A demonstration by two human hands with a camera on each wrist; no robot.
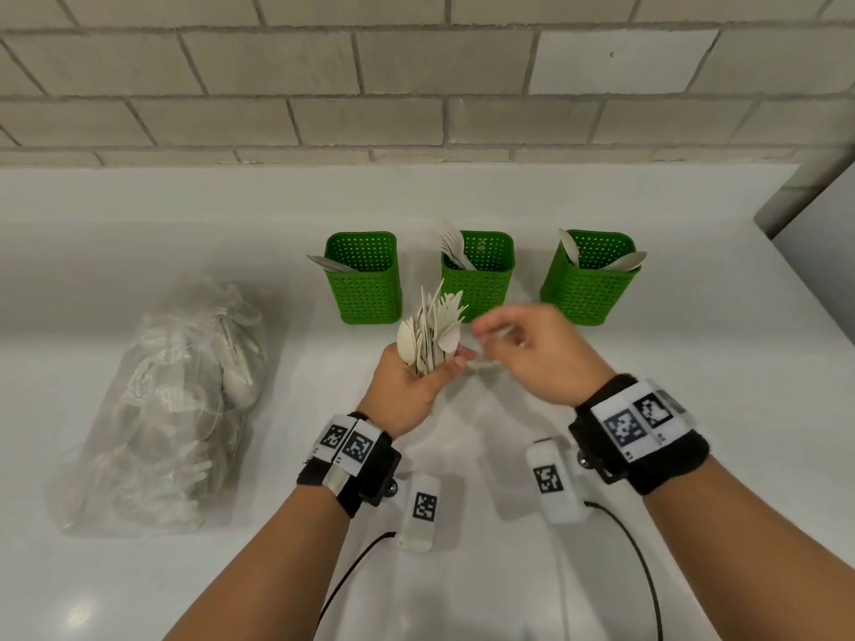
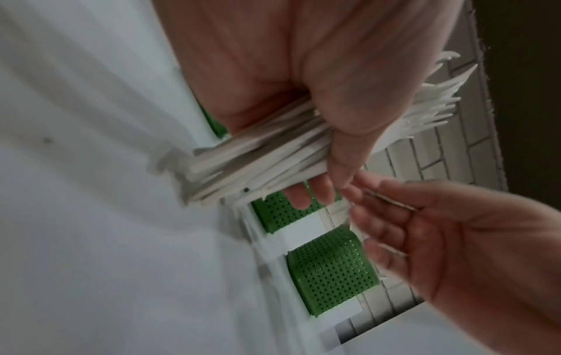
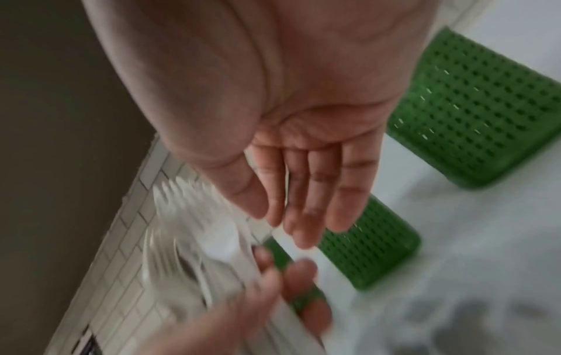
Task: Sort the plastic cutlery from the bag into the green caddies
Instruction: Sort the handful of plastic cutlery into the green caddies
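Note:
My left hand (image 1: 409, 386) grips a bundle of white plastic cutlery (image 1: 432, 333) upright, spoon bowls and fork tines fanned at the top. In the left wrist view the thumb (image 2: 343, 144) clamps the handles (image 2: 258, 163). My right hand (image 1: 518, 344) hovers just right of the bundle, fingers relaxed and empty; the right wrist view shows its bare palm and straight fingers (image 3: 306, 192). Three green caddies stand behind: the left one (image 1: 365, 284) holds knives, the middle one (image 1: 481, 279) forks, the right one (image 1: 590, 284) spoons. The clear bag (image 1: 171, 400) of cutlery lies at the left.
All of this sits on a white counter (image 1: 139, 252) against a grey brick wall (image 1: 416, 85). A grey panel (image 1: 814, 224) bounds the counter at the far right. Two white tagged sensor blocks (image 1: 423, 511) with black cables hang below my wrists.

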